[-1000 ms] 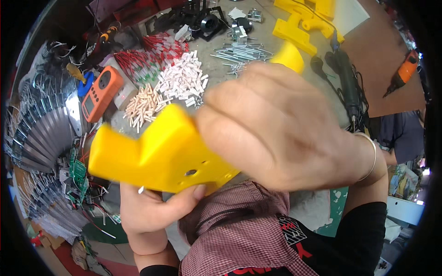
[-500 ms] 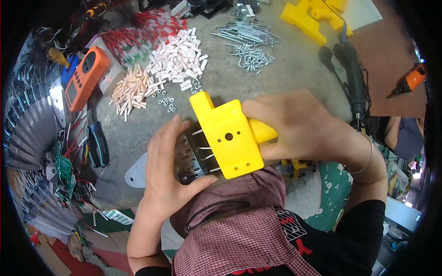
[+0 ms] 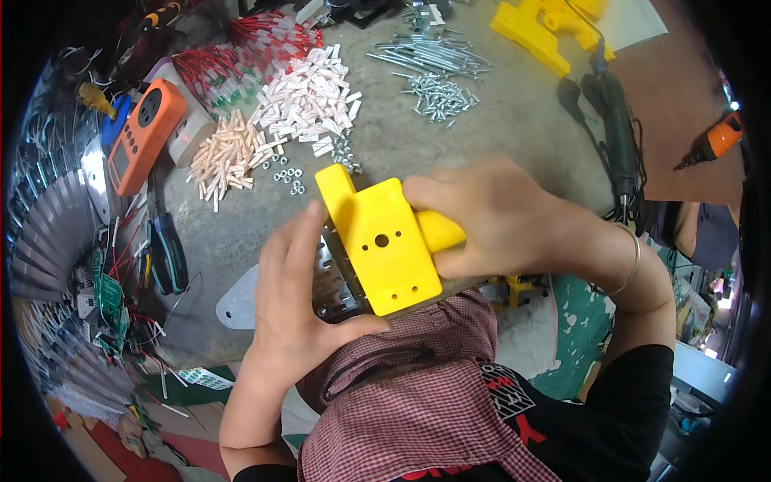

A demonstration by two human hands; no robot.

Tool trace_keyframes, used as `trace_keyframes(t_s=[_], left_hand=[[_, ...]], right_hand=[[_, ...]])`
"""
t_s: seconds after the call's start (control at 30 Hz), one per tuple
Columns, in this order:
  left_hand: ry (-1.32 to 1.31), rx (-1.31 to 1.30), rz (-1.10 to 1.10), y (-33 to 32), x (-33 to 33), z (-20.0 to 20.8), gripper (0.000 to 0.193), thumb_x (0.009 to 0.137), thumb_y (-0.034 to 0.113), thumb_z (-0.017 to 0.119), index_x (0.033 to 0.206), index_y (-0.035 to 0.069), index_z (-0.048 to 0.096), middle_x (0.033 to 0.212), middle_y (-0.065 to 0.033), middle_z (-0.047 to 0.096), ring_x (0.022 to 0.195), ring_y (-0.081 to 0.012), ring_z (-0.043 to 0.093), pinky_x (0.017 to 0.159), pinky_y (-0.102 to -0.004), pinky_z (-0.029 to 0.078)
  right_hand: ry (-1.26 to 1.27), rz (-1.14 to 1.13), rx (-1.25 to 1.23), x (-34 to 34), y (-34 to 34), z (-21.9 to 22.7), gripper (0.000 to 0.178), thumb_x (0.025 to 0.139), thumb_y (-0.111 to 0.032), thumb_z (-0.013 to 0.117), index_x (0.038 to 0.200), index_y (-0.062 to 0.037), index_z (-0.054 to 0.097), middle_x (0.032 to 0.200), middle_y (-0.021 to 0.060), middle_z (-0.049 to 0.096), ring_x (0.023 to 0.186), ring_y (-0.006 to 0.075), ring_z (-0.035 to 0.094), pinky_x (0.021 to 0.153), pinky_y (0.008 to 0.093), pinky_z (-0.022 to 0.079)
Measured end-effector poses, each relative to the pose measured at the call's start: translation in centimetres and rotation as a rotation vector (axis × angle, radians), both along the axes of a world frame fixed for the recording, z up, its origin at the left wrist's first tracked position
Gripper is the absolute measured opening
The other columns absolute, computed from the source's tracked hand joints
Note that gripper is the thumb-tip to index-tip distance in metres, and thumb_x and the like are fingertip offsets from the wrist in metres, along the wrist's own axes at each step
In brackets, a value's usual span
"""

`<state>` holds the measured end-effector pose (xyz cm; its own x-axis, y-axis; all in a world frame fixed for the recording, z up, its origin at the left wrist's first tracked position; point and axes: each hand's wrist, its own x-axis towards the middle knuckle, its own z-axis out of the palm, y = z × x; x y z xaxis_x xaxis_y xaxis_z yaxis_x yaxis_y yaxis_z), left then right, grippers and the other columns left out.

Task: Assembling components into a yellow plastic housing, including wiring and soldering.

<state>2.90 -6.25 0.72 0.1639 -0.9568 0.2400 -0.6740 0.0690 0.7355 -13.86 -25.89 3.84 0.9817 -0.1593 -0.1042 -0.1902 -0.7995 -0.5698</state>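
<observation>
A yellow plastic housing (image 3: 393, 249) with a stub handle and several round holes is gripped by my right hand (image 3: 506, 225), fingers and thumb wrapped round the handle. To its left is a slotted metal cage (image 3: 336, 281), held by my left hand (image 3: 293, 281) between thumb and fingers. The housing's left edge lies against the cage, and no gap shows between them. My left thumb reaches under the housing's lower corner. Part of the cage is hidden behind my left hand and the housing.
Beyond my hands lie piles of white sleeves (image 3: 309, 100), beige pegs (image 3: 225, 161), nuts (image 3: 287, 178) and screws (image 3: 442, 100). An orange meter (image 3: 144, 136) and pliers (image 3: 167, 253) are at left. A soldering iron (image 3: 618, 153) and yellow housings (image 3: 534, 36) are at right. A metal plate (image 3: 238, 301) lies beside my left hand.
My right hand has moved the yellow housing left onto the metal cage. The pins that showed in the gap between them are now hidden. My left hand has barely moved.
</observation>
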Motion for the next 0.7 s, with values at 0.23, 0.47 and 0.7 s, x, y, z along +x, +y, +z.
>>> trace_keyframes(t_s=[0.23,0.47,0.7], left_hand=[[-0.069,0.052,0.098,-0.8,-1.4,-0.4,0.114,0.05,0.032,0.092,0.142,0.0,0.032,0.122,-0.024,0.048,0.108,-0.0413,0.05,0.091,-0.0465,0.044],[-0.168,0.085,0.152,1.1,-1.6,-0.4,0.103,0.059,0.038,0.082,0.14,-0.004,0.033,0.122,-0.0221,0.044,0.116,-0.0382,0.046,0.1,-0.0478,0.036],[-0.183,0.083,0.103,0.5,-2.0,0.6,0.1,0.059,0.037,0.08,0.139,-0.003,0.034,0.12,-0.0229,0.044,0.114,-0.0384,0.047,0.098,-0.0474,0.038]], right_hand=[[-0.055,-0.021,-0.03,-0.7,-0.4,-0.6,0.047,0.068,-0.025,0.074,0.106,-0.0039,0.056,0.085,0.0143,0.063,0.08,0.0363,0.064,0.069,0.0451,0.051],[-0.223,-0.225,-0.23,-4.9,-3.9,1.8,0.047,0.074,-0.026,0.071,0.115,-0.0072,0.06,0.11,0.0143,0.061,0.106,0.0311,0.056,0.09,0.0419,0.046],[0.12,-1.179,-0.665,-18.6,-11.8,0.5,0.063,0.074,-0.023,0.072,0.131,-0.0081,0.051,0.106,0.018,0.064,0.09,0.0318,0.064,0.081,0.0432,0.05]])
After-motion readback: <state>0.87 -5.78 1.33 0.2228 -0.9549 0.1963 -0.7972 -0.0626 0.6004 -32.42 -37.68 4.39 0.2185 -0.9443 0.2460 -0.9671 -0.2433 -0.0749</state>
